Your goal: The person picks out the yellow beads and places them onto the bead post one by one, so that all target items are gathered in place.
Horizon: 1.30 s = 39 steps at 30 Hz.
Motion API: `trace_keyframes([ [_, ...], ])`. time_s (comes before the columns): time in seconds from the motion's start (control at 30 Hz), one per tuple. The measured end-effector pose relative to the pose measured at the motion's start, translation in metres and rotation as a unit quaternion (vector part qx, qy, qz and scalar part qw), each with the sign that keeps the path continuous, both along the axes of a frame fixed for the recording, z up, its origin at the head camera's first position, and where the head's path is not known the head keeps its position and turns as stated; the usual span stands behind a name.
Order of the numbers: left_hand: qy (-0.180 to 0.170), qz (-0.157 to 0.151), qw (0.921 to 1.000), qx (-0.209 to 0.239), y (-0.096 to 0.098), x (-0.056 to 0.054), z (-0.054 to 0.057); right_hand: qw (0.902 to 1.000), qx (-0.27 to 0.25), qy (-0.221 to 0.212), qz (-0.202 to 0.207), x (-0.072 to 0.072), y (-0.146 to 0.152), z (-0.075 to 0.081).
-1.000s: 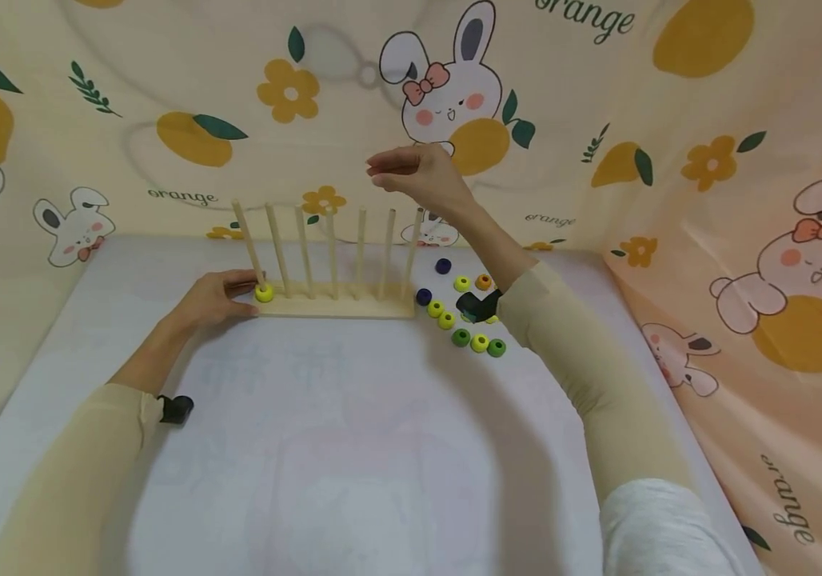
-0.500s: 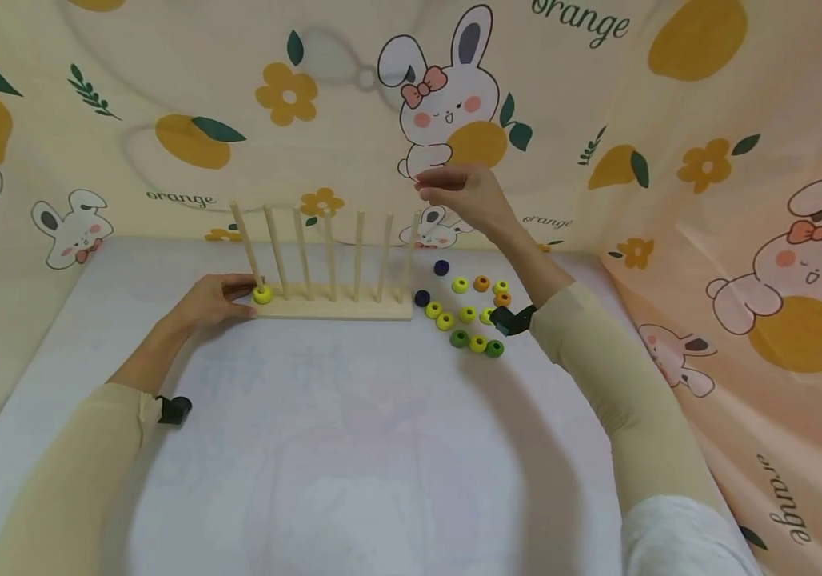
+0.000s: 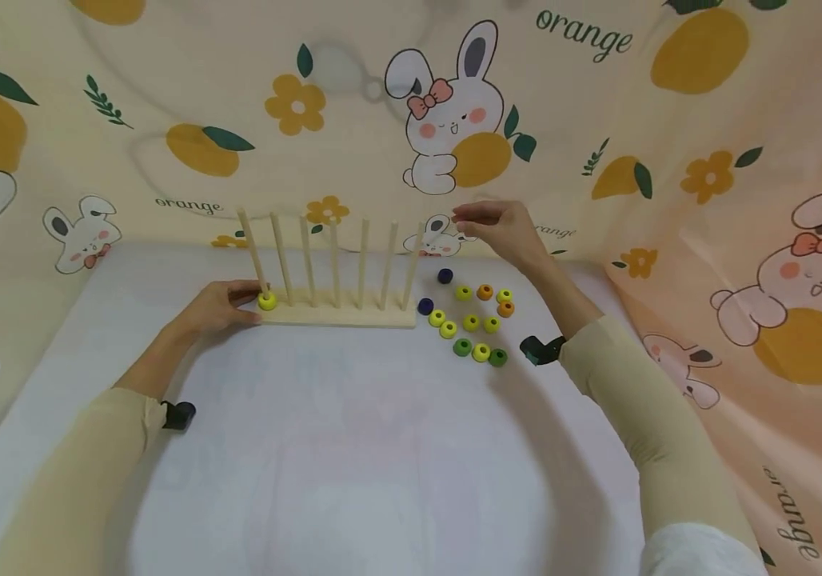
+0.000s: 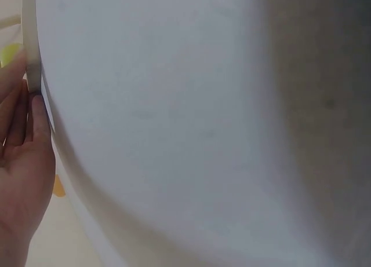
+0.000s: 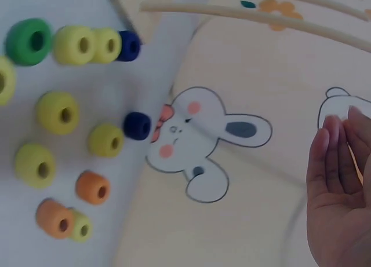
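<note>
A wooden peg rack (image 3: 339, 318) stands upright at the back of the table, with a row of several thin pegs. One yellow bead (image 3: 267, 302) sits at the foot of its leftmost peg. My left hand (image 3: 217, 308) grips the left end of the base between thumb and fingers; the left wrist view shows the same hand (image 4: 29, 168) at the base's end. Raised above the loose beads, to the right of the rack, is my right hand (image 3: 504, 232). Its fingers are loosely bent, and the right wrist view shows nothing in that hand (image 5: 339, 186).
Loose beads lie right of the rack: several yellow ones (image 3: 471, 322), two green (image 3: 462, 346), two orange (image 3: 484, 292) and two dark blue (image 3: 425, 306). A patterned cloth (image 3: 353, 160) hangs behind the white table (image 3: 339, 448).
My right hand has moved right and down, from above the rack to over the loose beads. The left hand has kept its hold on the rack.
</note>
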<state>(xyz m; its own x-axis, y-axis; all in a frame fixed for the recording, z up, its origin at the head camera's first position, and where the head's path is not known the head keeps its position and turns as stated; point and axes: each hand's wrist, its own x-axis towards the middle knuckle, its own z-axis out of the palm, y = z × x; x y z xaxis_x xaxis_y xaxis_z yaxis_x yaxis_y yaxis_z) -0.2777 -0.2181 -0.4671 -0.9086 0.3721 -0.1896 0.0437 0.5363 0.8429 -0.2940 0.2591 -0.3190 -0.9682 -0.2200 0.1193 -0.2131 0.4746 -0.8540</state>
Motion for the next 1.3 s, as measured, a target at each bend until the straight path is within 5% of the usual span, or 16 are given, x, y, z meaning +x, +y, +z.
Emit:
trace_keyframes([
  [0.47,-0.008,-0.007,0.9998,0.016,0.000,0.000,-0.003,0.9987,0.019,-0.014,-0.044,0.016,0.044,-0.032],
  [1.3,0.000,-0.010,0.9999,0.012,0.001,0.002,0.000,0.9912,0.041,0.025,-0.123,0.012,0.105,-0.107],
])
